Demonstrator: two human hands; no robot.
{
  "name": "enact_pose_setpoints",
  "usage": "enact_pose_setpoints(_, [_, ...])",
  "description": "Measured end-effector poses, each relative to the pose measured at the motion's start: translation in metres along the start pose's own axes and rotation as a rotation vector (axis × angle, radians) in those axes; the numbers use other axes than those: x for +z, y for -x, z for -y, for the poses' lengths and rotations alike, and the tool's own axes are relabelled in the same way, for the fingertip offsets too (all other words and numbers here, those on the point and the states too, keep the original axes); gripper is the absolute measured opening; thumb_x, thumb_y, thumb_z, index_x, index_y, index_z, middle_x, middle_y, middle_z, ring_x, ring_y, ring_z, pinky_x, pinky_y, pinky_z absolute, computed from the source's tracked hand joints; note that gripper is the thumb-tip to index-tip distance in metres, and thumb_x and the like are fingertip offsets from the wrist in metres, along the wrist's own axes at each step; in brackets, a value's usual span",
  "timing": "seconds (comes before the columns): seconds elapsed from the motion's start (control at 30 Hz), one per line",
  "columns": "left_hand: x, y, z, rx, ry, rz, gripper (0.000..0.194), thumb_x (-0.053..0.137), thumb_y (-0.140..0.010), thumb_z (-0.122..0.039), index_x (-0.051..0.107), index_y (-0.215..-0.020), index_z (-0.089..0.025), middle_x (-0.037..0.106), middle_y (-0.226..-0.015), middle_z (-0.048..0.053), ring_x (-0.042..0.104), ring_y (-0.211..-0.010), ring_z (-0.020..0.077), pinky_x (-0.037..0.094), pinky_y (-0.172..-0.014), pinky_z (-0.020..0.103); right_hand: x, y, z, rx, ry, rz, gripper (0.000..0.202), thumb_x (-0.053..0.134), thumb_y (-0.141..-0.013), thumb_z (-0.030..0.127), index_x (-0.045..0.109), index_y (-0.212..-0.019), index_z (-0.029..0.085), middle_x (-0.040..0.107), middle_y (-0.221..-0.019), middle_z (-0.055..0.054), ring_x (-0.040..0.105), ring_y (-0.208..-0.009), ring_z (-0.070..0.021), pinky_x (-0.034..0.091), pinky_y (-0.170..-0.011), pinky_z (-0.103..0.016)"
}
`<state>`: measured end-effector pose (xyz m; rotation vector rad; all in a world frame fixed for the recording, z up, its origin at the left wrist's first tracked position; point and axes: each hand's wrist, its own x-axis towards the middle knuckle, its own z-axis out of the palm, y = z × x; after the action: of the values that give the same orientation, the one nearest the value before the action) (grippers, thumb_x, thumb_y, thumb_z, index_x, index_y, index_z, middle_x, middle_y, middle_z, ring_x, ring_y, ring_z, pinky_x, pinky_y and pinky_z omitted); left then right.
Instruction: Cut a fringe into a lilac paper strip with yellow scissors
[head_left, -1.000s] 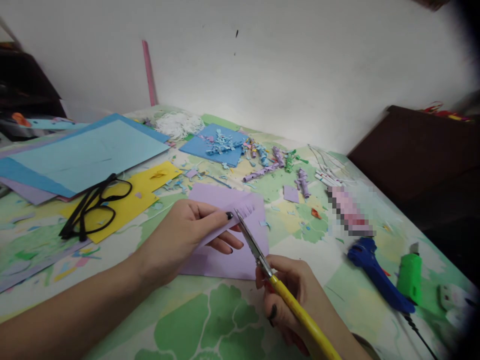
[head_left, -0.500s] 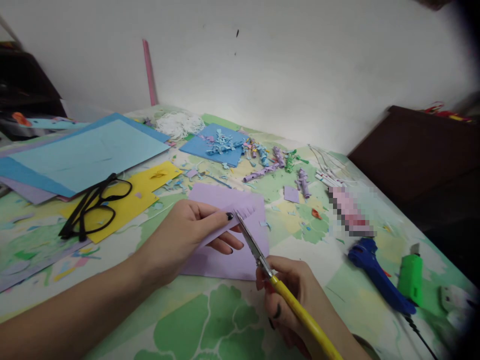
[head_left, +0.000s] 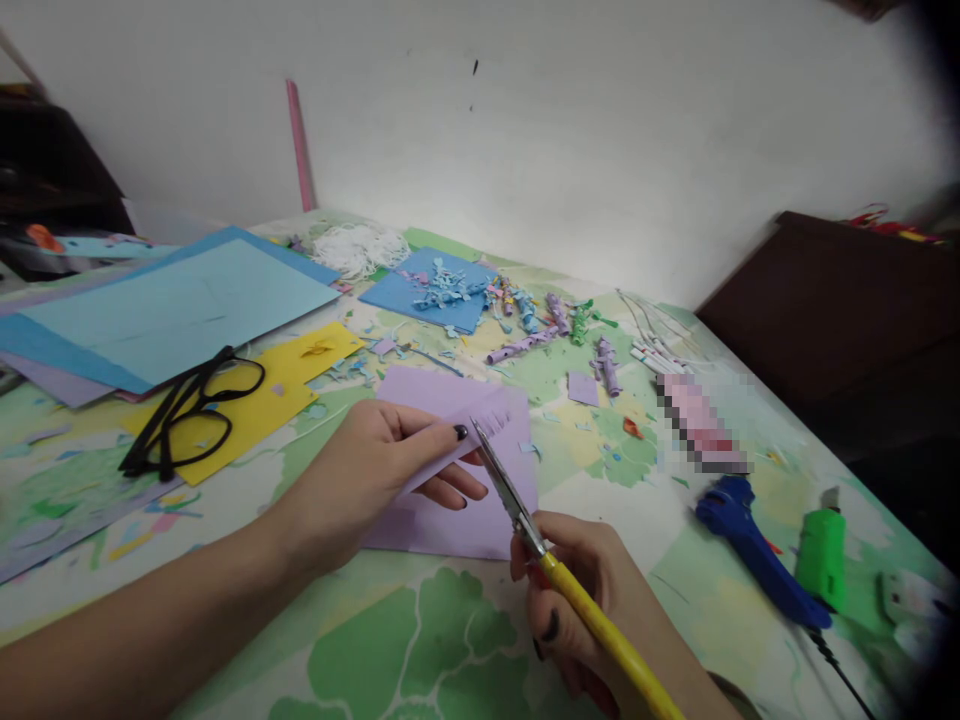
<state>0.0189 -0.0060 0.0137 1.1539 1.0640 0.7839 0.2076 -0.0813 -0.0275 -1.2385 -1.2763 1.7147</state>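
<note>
Pinching fringed purple paper (head_left: 491, 417) in the left hand (head_left: 386, 455); gripping yellow-handled scissors (head_left: 553, 568) in the right hand (head_left: 592, 575). Cannot see their near end, cut off.

the left hand (head_left: 390, 455) pinches thumb against fingers, forearm slanting in low; the right hand (head_left: 574, 600) curls closed, thumbnail dark.
</note>
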Motion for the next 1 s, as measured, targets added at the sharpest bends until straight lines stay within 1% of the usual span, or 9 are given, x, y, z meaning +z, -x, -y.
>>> enact_pose_setpoints(0.13, [0.0, 0.001, -0.001, -0.008, 0.001, -0.005, 0.021, 0.066, -0.081, -0.027, 0.077, -0.067, -0.018, 0.076, -0.06, 0.004, 0.065, -0.05, 0.01, 0.051, -0.05, 0.014, 0.0, -0.002, -0.003, -0.022, -0.032, 0.009, 0.053, 0.078, -0.062, 0.063, 0.052, -0.074, 0.018, 0.046, -0.043, 0.01, 0.036, -0.028, -0.0027, 0.024, -0.028, -0.015])
enact_pose_setpoints(0.3, [-0.001, 0.002, -0.001, -0.011, -0.028, -0.019, 0.02, 0.066, -0.08, -0.029, 0.077, -0.069, -0.017, 0.076, -0.062, 0.005, 0.066, -0.051, 0.0116, 0.052, -0.051, 0.017, -0.001, -0.002, -0.001, 0.017, -0.015, -0.047, 0.05, 0.088, -0.055, 0.049, 0.052, -0.069, 0.018, 0.046, -0.047, 0.009, 0.034, -0.033, -0.0027, 0.023, -0.03, -0.015])
enact_pose_setpoints(0.37, [-0.001, 0.001, 0.0, -0.013, -0.038, -0.024, 0.02, 0.065, -0.08, -0.03, 0.077, -0.069, -0.017, 0.076, -0.062, 0.005, 0.067, -0.052, 0.0128, 0.054, -0.053, 0.019, -0.001, -0.002, -0.001, 0.02, 0.003, -0.056, 0.049, 0.089, -0.055, 0.047, 0.051, -0.068, 0.018, 0.045, -0.047, 0.009, 0.034, -0.034, -0.0032, 0.024, -0.03, -0.015])
enact_pose_setpoints(0.47, [-0.001, 0.001, 0.0, -0.011, -0.039, -0.023, 0.02, 0.065, -0.08, -0.03, 0.077, -0.069, -0.018, 0.076, -0.062, 0.005, 0.067, -0.052, 0.0136, 0.054, -0.054, 0.02, -0.001, -0.003, -0.003, 0.021, 0.034, -0.069, 0.05, 0.089, -0.054, 0.049, 0.051, -0.066, 0.018, 0.043, -0.045, 0.009, 0.034, -0.035, -0.0039, 0.023, -0.031, -0.016])
enact_pose_setpoints(0.53, [-0.001, 0.001, 0.0, -0.01, -0.031, -0.022, 0.02, 0.065, -0.08, -0.03, 0.077, -0.069, -0.018, 0.076, -0.061, 0.005, 0.066, -0.051, 0.0127, 0.053, -0.053, 0.019, -0.001, -0.003, -0.003, 0.026, 0.039, -0.074, 0.053, 0.087, -0.054, 0.054, 0.051, -0.067, 0.018, 0.043, -0.046, 0.009, 0.034, -0.035, -0.0035, 0.023, -0.031, -0.016])
enact_pose_setpoints(0.63, [-0.001, 0.001, 0.001, -0.01, -0.013, -0.016, 0.021, 0.064, -0.081, -0.028, 0.077, -0.067, -0.018, 0.076, -0.061, 0.004, 0.065, -0.05, 0.0099, 0.05, -0.05, 0.015, -0.001, 0.0, -0.001, -0.002, 0.009, -0.026, 0.058, 0.078, -0.058, 0.066, 0.051, -0.073, 0.018, 0.045, -0.046, 0.009, 0.035, -0.033, -0.003, 0.023, -0.03, -0.015])
enact_pose_setpoints(0.7, [-0.001, 0.0, 0.0, -0.011, 0.0, -0.009, 0.022, 0.064, -0.082, -0.027, 0.077, -0.066, -0.019, 0.076, -0.061, 0.003, 0.064, -0.049, 0.0086, 0.049, -0.049, 0.013, -0.001, 0.003, 0.003, -0.019, -0.003, 0.015, 0.059, 0.073, -0.061, 0.071, 0.05, -0.077, 0.018, 0.046, -0.046, 0.009, 0.036, -0.032, -0.0031, 0.023, -0.03, -0.015])
enact_pose_setpoints(0.83, [-0.001, 0.001, 0.0, -0.016, -0.005, -0.009, 0.022, 0.064, -0.082, -0.028, 0.077, -0.067, -0.018, 0.076, -0.061, 0.004, 0.065, -0.05, 0.009, 0.05, -0.05, 0.013, 0.0, 0.004, 0.009, -0.013, 0.01, 0.024, 0.06, 0.073, -0.06, 0.071, 0.048, -0.075, 0.018, 0.045, -0.046, 0.009, 0.038, -0.031, -0.0032, 0.021, -0.028, -0.015])
enact_pose_setpoints(1.0, [0.0, 0.001, 0.0, -0.006, -0.02, -0.022, 0.022, 0.064, -0.083, -0.027, 0.077, -0.069, -0.017, 0.076, -0.062, 0.005, 0.066, -0.052, 0.0111, 0.052, -0.051, 0.016, 0.0, 0.001, 0.001, -0.028, -0.014, 0.024, 0.056, 0.075, -0.063, 0.066, 0.05, -0.074, 0.018, 0.045, -0.046, 0.009, 0.036, -0.031, -0.0023, 0.022, -0.029, -0.014])
